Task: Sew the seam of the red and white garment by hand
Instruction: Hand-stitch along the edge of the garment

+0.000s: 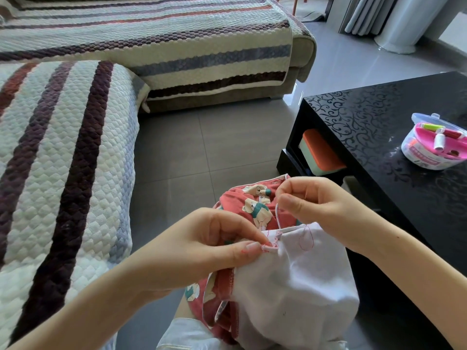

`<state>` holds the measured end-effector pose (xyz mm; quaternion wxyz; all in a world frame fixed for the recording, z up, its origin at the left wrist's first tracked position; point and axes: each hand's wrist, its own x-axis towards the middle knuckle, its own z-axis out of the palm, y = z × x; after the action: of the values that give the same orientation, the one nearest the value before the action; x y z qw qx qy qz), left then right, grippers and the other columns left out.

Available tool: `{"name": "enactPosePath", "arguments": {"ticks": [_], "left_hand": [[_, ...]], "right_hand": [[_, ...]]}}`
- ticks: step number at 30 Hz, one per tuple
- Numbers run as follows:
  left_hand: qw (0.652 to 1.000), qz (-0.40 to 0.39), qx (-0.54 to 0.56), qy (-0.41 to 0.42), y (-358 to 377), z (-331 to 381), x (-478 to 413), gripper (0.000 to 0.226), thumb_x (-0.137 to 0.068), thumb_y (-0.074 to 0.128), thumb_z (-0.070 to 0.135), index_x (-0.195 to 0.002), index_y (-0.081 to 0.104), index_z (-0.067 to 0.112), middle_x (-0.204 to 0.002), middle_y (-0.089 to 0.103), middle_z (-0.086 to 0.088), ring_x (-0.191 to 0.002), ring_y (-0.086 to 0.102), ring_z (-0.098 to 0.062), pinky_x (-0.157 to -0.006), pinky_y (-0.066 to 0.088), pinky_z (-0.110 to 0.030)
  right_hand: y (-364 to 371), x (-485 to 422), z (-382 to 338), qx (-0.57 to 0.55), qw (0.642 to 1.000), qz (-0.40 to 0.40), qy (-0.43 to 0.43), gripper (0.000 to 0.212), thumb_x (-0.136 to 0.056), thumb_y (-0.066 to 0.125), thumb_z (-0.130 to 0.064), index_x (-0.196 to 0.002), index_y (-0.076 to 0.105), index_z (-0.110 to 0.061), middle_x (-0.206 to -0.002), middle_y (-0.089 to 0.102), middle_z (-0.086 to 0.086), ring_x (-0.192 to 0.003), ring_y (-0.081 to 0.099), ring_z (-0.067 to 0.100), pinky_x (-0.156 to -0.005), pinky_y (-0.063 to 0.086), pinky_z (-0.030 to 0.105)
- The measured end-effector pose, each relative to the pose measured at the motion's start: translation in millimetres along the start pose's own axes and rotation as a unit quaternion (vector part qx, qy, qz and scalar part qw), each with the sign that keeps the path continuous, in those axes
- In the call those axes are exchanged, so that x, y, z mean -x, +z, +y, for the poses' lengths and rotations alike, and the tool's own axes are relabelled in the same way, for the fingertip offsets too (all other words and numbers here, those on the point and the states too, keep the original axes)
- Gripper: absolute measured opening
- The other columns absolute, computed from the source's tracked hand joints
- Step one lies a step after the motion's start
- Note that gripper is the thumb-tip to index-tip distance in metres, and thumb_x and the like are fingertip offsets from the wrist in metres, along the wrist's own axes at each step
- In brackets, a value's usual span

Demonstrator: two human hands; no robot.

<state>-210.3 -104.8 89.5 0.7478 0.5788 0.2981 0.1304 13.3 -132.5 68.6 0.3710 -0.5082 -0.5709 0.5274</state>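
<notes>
The red and white garment lies bunched on my lap, its white inside facing up and the red bear-print side showing behind. My left hand pinches the seam edge between thumb and forefinger. A thin red thread loops over the white cloth and runs up to my right hand. That hand hovers just above the seam with thumb and fingers pinched together on the thread. The needle itself is too small to make out.
A black patterned coffee table stands at the right with a round sewing kit of thread spools on it. An orange-lidded box sits on its lower shelf. A striped quilted sofa fills the left and back.
</notes>
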Motion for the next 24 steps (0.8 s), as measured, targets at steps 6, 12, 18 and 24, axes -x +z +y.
{"name": "enactPosePath", "arguments": {"ticks": [6,12,18,24], "left_hand": [[0.999,-0.001,-0.026,0.024,-1.4,0.1,2.9,0.018,-0.08,0.063,0.01,-0.093,0.075,0.012,-0.094,0.074,-0.01,-0.088,0.066,-0.011,-0.079,0.051,-0.017],[1.0,0.018,-0.006,0.007,-1.7,-1.4,4.4,0.018,-0.08,0.064,0.011,-0.093,0.076,0.01,-0.083,0.073,-0.002,-0.08,0.065,-0.005,-0.07,0.049,-0.013],[0.999,0.025,0.016,-0.031,-1.9,-3.9,3.0,0.015,-0.076,0.067,0.012,-0.088,0.077,0.011,-0.079,0.072,-0.006,-0.074,0.066,-0.008,-0.065,0.05,-0.015],[0.997,0.016,0.035,-0.061,-2.0,-5.6,1.7,0.015,-0.075,0.07,0.012,-0.088,0.077,0.011,-0.08,0.072,-0.007,-0.071,0.066,-0.01,-0.063,0.05,-0.015]], "right_hand": [[12.5,3.2,-8.1,-0.027,0.973,-0.226,0.037,0.039,-0.085,0.06,-0.042,-0.105,0.071,-0.011,-0.069,0.056,-0.011,-0.061,0.046,-0.001,-0.057,0.033,0.01],[6.5,0.8,-7.5,-0.071,0.986,-0.153,0.018,0.007,-0.075,0.076,-0.016,-0.069,0.073,-0.019,-0.061,0.062,-0.007,-0.056,0.052,0.005,-0.056,0.033,0.012],[1.9,-0.7,-9.4,-0.066,0.993,-0.091,0.037,0.011,-0.075,0.068,-0.02,-0.065,0.071,-0.017,-0.054,0.054,-0.009,-0.049,0.037,0.002,-0.049,0.025,0.014],[-3.0,1.0,-16.2,-0.067,0.997,-0.034,0.029,0.011,-0.073,0.071,-0.012,-0.063,0.067,-0.01,-0.056,0.063,-0.005,-0.051,0.056,-0.002,-0.053,0.039,0.005]]}}
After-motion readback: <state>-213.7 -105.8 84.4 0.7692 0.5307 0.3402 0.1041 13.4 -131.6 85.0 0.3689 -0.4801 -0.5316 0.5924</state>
